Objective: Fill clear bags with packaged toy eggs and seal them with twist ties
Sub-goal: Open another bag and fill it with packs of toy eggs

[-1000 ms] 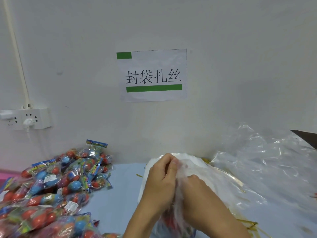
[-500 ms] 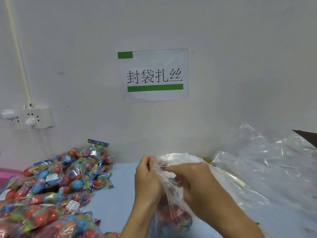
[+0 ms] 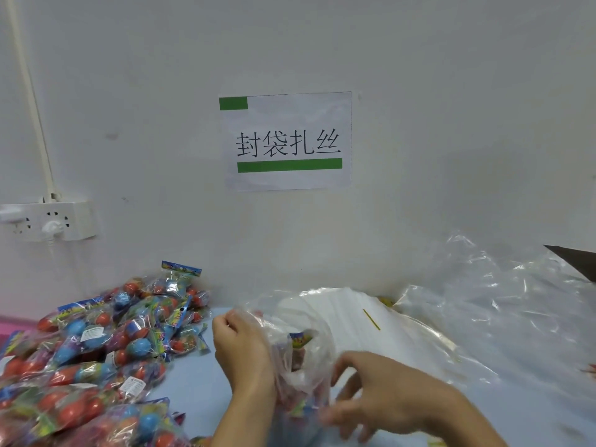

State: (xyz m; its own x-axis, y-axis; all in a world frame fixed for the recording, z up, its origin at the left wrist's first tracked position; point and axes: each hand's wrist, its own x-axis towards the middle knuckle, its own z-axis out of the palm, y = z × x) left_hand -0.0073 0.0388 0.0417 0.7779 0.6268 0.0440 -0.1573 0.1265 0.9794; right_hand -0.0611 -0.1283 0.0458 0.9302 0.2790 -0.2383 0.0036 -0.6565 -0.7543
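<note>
A clear bag (image 3: 301, 359) holding packaged toy eggs stands on the table between my hands. My left hand (image 3: 240, 351) grips the bag's mouth on its left side, fingers curled round the film. My right hand (image 3: 371, 395) is lower and to the right of the bag, blurred, fingers spread and loosely bent against the bag's side. A large heap of packaged red and blue toy eggs (image 3: 96, 350) lies to the left. A single gold twist tie (image 3: 371, 319) lies on a stack of flat clear bags (image 3: 351, 314) behind the bag.
Crumpled clear plastic film (image 3: 503, 301) fills the right side against the wall. A wall socket (image 3: 48, 221) with a plug is at the left. A paper sign (image 3: 287, 140) hangs on the wall. The table top (image 3: 193, 382) is light blue.
My right hand has let go of the bag's mouth and dropped down to the right of the bag. The mouth now stands open wider. My left hand keeps its grip.
</note>
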